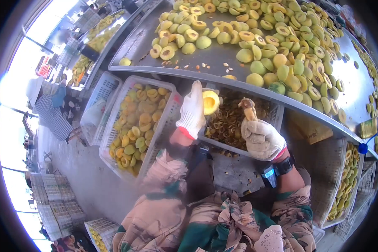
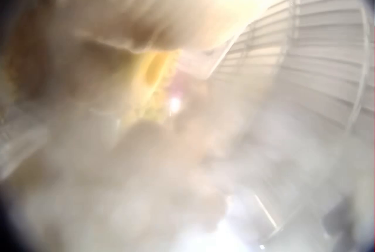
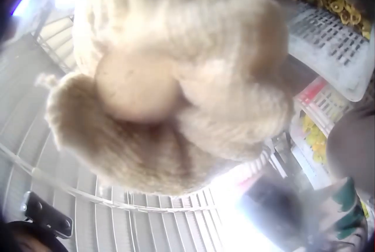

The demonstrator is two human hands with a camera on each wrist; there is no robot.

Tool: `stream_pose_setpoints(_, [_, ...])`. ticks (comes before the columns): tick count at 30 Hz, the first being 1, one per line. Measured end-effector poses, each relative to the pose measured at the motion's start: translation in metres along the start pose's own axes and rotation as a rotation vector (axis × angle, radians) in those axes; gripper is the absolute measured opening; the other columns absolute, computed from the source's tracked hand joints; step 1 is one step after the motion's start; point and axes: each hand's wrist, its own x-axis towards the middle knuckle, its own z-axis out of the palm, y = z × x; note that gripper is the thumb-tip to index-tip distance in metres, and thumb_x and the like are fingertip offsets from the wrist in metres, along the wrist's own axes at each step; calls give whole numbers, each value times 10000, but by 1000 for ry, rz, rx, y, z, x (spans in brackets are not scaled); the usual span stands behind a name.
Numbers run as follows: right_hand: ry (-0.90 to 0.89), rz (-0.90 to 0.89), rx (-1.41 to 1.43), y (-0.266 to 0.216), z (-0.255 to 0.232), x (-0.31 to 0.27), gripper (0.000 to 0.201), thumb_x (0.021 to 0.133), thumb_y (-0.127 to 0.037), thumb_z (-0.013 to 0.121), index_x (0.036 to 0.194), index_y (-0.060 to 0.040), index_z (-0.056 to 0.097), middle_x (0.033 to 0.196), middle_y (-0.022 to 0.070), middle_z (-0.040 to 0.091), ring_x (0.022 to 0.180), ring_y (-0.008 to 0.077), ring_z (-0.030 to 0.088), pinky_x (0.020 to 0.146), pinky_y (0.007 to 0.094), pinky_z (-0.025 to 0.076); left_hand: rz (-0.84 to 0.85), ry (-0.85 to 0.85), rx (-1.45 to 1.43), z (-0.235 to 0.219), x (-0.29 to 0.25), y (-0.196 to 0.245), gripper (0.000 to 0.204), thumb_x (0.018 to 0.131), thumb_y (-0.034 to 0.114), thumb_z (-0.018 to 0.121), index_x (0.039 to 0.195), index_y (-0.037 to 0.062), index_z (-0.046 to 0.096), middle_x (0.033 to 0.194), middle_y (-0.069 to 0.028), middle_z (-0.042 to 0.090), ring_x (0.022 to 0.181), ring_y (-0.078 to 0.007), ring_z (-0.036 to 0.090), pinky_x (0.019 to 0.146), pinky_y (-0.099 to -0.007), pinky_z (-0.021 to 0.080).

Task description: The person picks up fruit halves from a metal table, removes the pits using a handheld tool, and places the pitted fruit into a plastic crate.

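Observation:
My left hand [image 1: 192, 110], in a white knit glove with a red cuff, points its fingers upward and holds a yellow peach half [image 1: 211, 102] against its side, hollow facing right. In the left wrist view the glove [image 2: 158, 12] and the yellow flesh [image 2: 153, 73] are blurred. My right hand [image 1: 260, 138], also gloved, grips a short wooden-handled tool [image 1: 250, 113] upright; brown matter covers its top end. The rounded handle end [image 3: 137, 87] shows between the glove's fingers in the right wrist view. Both hands are above a crate of brown cut-out cores [image 1: 227, 126], apart from each other.
A metal table [image 1: 222, 54] heaped with halved peaches [image 1: 290, 54] spans the front, its raised edge just beyond my hands. A white crate [image 1: 109, 126] of peach halves stands at left, another crate [image 1: 329, 189] at right. Another person [image 1: 54, 109] sits far left.

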Motion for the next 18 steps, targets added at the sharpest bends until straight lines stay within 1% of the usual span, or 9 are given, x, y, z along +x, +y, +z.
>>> stream_pose_setpoints(2, [197, 79, 232, 2, -20, 6, 185, 1011, -221, 522, 920, -60, 536, 575, -69, 390, 395, 32, 346, 331, 194, 273, 92, 76, 26, -51, 2, 5, 556, 1035, 434, 374, 1044, -56, 635, 829, -127, 711, 678, -219, 681, 658, -303, 560])
stream_pose_setpoints(5, [415, 83, 81, 10, -24, 8, 193, 1007, -232, 536, 894, -75, 526, 564, -79, 381, 376, 37, 339, 324, 206, 266, 191, 143, -127, -123, -1, 0, 529, 1033, 467, 398, 1156, -19, 565, 1033, -150, 662, 838, -248, 663, 701, -369, 562])
stream_pose_setpoints(6, [458, 78, 17, 13, -21, 8, 197, 1010, -233, 534, 893, -74, 528, 560, -82, 381, 370, 38, 341, 323, 207, 269, 16, 152, -492, -142, 8, -7, 523, 1034, 473, 405, 1175, -9, 551, 1072, -155, 648, 890, -265, 659, 730, -394, 563])
stream_pose_setpoints(7, [441, 46, -118, 15, -9, 9, 170, 1000, -205, 545, 890, -77, 523, 560, -79, 383, 371, 36, 340, 329, 206, 267, -82, 83, -667, -136, -2, 0, 561, 1041, 506, 344, 1234, 21, 551, 1110, -165, 648, 894, -295, 654, 712, -424, 535])
stream_pose_setpoints(10, [464, -27, -406, 24, 29, 17, 154, 958, -189, 583, 948, -45, 529, 555, -39, 429, 358, 71, 358, 334, 227, 290, 16, -287, -514, -98, -10, -13, 562, 1040, 510, 351, 1224, 24, 564, 1081, -159, 656, 900, -299, 651, 728, -414, 533])
stream_pose_setpoints(12, [407, -170, -647, 27, 38, 20, 199, 908, -222, 648, 983, -64, 552, 654, -13, 516, 437, 75, 433, 417, 236, 359, 22, -279, -414, -56, -16, -25, 570, 1041, 512, 351, 1232, 20, 567, 1087, -137, 660, 903, -268, 655, 741, -382, 529])
stream_pose_setpoints(15, [541, -329, -814, 31, 42, 27, 336, 891, -230, 653, 1149, -27, 580, 878, 44, 642, 697, 117, 587, 643, 269, 490, 10, -208, -274, -8, -24, -38, 494, 1055, 442, 361, 1228, 32, 575, 1106, -116, 667, 975, -239, 652, 819, -322, 511])
stream_pose_setpoints(17, [561, -383, -832, 34, 35, 33, 445, 885, -234, 630, 1263, -14, 551, 985, 118, 681, 884, 175, 645, 808, 311, 515, 377, -249, 270, 2, -14, -64, 426, 1051, 365, 399, 1283, 38, 542, 1121, -126, 654, 975, -261, 643, 831, -349, 520])
stream_pose_setpoints(18, [650, -405, -915, 35, 30, 32, 442, 882, -222, 621, 1265, -13, 550, 992, 135, 681, 888, 183, 650, 809, 316, 516, 546, -211, 544, 6, -13, -70, 396, 1011, 279, 424, 1305, 28, 515, 1153, -158, 635, 1010, -301, 630, 855, -373, 517])
